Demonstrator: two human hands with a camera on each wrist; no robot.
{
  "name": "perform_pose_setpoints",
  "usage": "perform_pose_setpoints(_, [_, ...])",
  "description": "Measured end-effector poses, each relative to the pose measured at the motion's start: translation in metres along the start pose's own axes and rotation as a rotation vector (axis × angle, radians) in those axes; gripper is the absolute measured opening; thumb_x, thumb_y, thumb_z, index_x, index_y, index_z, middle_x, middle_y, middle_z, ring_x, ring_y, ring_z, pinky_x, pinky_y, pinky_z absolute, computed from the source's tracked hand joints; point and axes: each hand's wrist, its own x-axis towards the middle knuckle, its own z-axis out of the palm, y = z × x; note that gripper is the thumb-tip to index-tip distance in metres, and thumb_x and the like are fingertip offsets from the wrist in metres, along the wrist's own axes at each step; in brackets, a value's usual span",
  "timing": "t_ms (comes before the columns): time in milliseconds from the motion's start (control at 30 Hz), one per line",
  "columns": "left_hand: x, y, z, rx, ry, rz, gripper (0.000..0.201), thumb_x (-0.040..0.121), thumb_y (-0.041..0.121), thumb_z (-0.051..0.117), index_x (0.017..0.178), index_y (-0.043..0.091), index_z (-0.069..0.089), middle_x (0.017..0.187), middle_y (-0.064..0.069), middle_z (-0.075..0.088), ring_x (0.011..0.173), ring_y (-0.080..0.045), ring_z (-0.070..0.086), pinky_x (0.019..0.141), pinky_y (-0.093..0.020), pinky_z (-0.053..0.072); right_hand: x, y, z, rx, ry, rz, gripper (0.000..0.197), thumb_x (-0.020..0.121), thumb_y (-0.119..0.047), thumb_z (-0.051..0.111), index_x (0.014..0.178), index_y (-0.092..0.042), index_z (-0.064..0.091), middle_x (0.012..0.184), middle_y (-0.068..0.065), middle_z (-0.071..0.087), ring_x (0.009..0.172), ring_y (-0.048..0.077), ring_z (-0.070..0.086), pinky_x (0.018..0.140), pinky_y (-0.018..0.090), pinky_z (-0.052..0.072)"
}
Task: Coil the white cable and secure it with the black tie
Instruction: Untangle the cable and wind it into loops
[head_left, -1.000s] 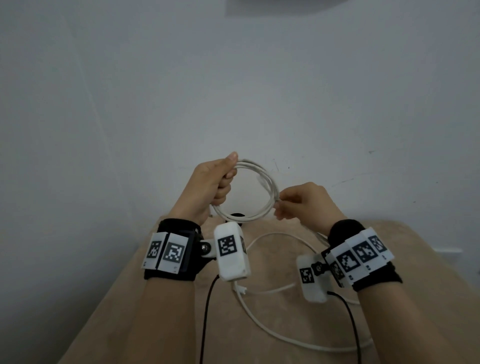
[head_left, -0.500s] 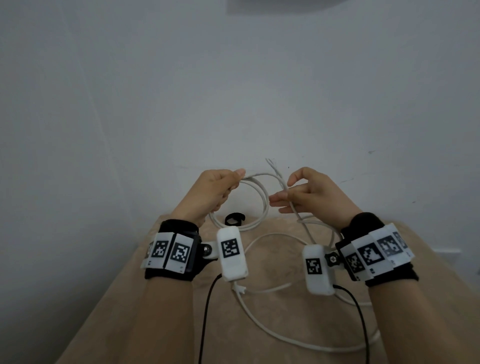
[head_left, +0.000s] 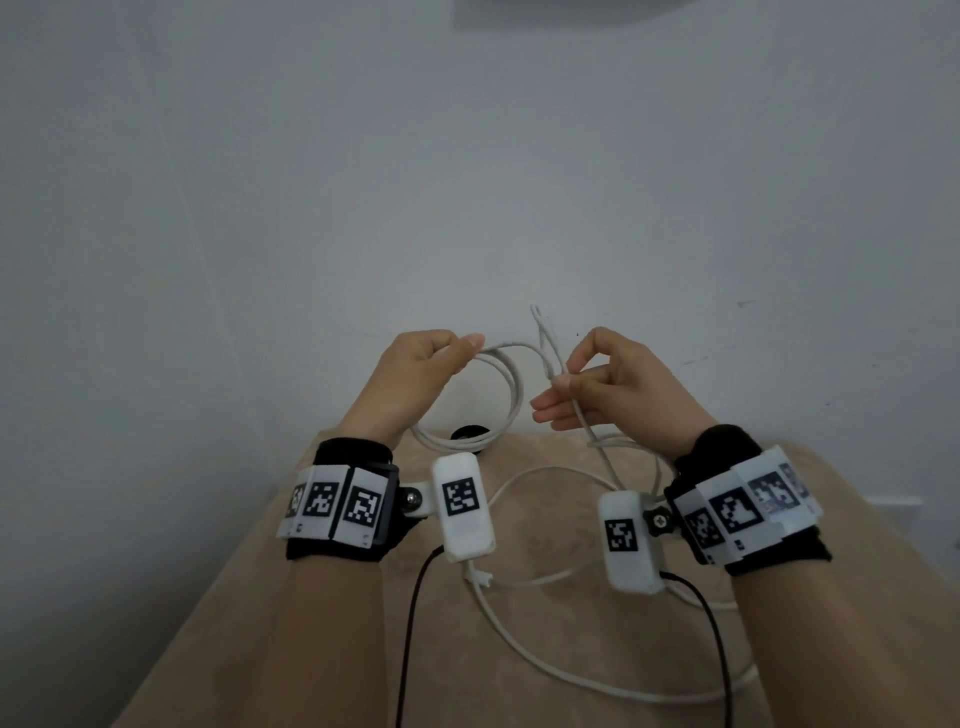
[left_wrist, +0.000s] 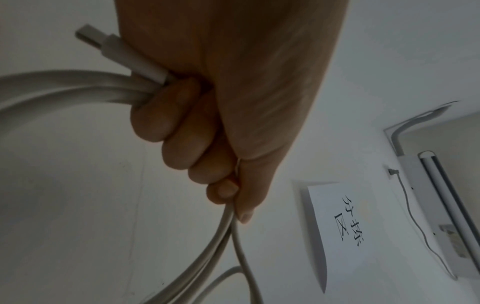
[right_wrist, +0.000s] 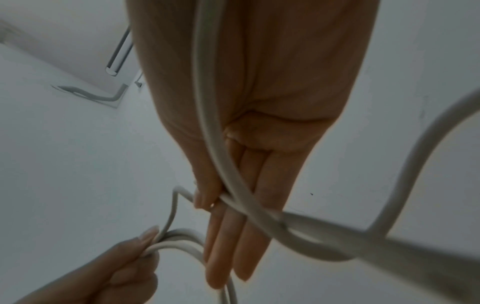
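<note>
My left hand (head_left: 428, 371) grips a small coil of the white cable (head_left: 511, 387), held upright above the table's far edge. In the left wrist view my curled fingers (left_wrist: 182, 131) close round the strands, and a plug end (left_wrist: 103, 46) sticks out of the fist. My right hand (head_left: 589, 387) pinches a single strand between thumb and forefinger just right of the coil. A bent stretch of that strand pokes up above the pinch. The other fingers (right_wrist: 233, 236) lie straight. The black tie (head_left: 470, 432) lies curled on the table behind the coil. Loose cable (head_left: 524, 652) trails over the table.
The tan table (head_left: 322, 639) ends at a white wall (head_left: 467, 208) close behind my hands. Two thin black leads (head_left: 410, 623) run back from the wrist cameras. A second plug end (head_left: 480, 577) lies mid-table. A paper sign (left_wrist: 337, 226) hangs on the wall.
My right hand has left the coil's right side and moved right and slightly up, now pinching a fresh strand with a bend poking up. The left hand has barely moved.
</note>
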Motion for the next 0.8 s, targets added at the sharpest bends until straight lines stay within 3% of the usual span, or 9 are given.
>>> perform_pose_setpoints(133, [-0.001, -0.006, -0.006, 0.042, -0.037, -0.015, 0.049, 0.092, 0.031, 0.06, 0.053, 0.021, 0.032, 0.048, 0.011, 0.023, 0.041, -0.005, 0.02, 0.041, -0.017, 0.019, -0.002, -0.004, -0.004, 0.069, 0.047, -0.009, 0.012, 0.095, -0.003, 0.053, 0.087, -0.007, 0.044, 0.083, 0.025, 0.072, 0.08, 0.036, 0.072, 0.074, 0.046, 0.06])
perform_pose_setpoints(300, [0.002, -0.002, 0.013, 0.308, -0.166, -0.008, 0.046, 0.091, 0.038, 0.06, 0.055, 0.016, 0.042, 0.05, 0.008, 0.029, 0.043, -0.006, 0.029, 0.05, -0.025, 0.023, -0.002, -0.006, 0.01, 0.038, -0.042, -0.02, 0.011, 0.096, -0.003, 0.051, 0.088, -0.006, 0.044, 0.081, 0.029, 0.07, 0.076, 0.041, 0.071, 0.07, 0.046, 0.06])
perform_pose_setpoints(433, [0.005, -0.011, 0.016, 0.451, -0.063, -0.065, 0.045, 0.092, 0.04, 0.056, 0.056, 0.015, 0.044, 0.052, 0.003, 0.037, 0.053, -0.013, 0.037, 0.056, -0.033, 0.026, -0.004, -0.012, 0.01, 0.185, -0.108, -0.064, 0.012, 0.094, -0.002, 0.051, 0.085, -0.006, 0.044, 0.081, 0.028, 0.07, 0.074, 0.04, 0.071, 0.066, 0.041, 0.06])
perform_pose_setpoints(567, [0.005, -0.027, -0.011, 0.369, 0.19, -0.116, 0.042, 0.093, 0.038, 0.055, 0.062, 0.011, 0.048, 0.059, -0.002, 0.043, 0.059, -0.019, 0.043, 0.058, -0.033, 0.028, -0.003, -0.006, -0.006, 0.324, 0.036, -0.073, 0.012, 0.094, -0.003, 0.049, 0.083, -0.006, 0.045, 0.083, 0.027, 0.071, 0.075, 0.039, 0.071, 0.068, 0.041, 0.06])
perform_pose_setpoints(633, [0.003, -0.031, -0.022, 0.318, 0.27, -0.096, 0.041, 0.094, 0.036, 0.056, 0.065, 0.008, 0.051, 0.059, -0.002, 0.044, 0.057, -0.014, 0.043, 0.058, -0.03, 0.029, 0.0, 0.002, -0.013, 0.259, 0.152, -0.051, 0.013, 0.095, -0.003, 0.051, 0.083, -0.006, 0.047, 0.082, 0.025, 0.072, 0.076, 0.039, 0.072, 0.069, 0.042, 0.06])
perform_pose_setpoints(700, [0.0, -0.032, -0.029, 0.227, 0.282, -0.053, 0.042, 0.094, 0.034, 0.057, 0.06, 0.012, 0.046, 0.049, 0.009, 0.039, 0.046, -0.004, 0.035, 0.048, -0.021, 0.025, 0.004, 0.011, -0.02, 0.119, 0.288, -0.023, 0.012, 0.094, -0.004, 0.055, 0.083, -0.004, 0.05, 0.081, 0.023, 0.072, 0.074, 0.035, 0.072, 0.069, 0.041, 0.06])
perform_pose_setpoints(800, [-0.006, -0.029, -0.039, 0.02, 0.261, 0.008, 0.044, 0.093, 0.031, 0.059, 0.057, 0.016, 0.04, 0.042, 0.014, 0.029, 0.04, -0.003, 0.024, 0.042, -0.02, 0.02, 0.006, 0.021, -0.031, -0.075, 0.482, 0.005, 0.013, 0.091, -0.005, 0.059, 0.078, -0.003, 0.057, 0.077, 0.018, 0.069, 0.071, 0.031, 0.071, 0.069, 0.04, 0.059])
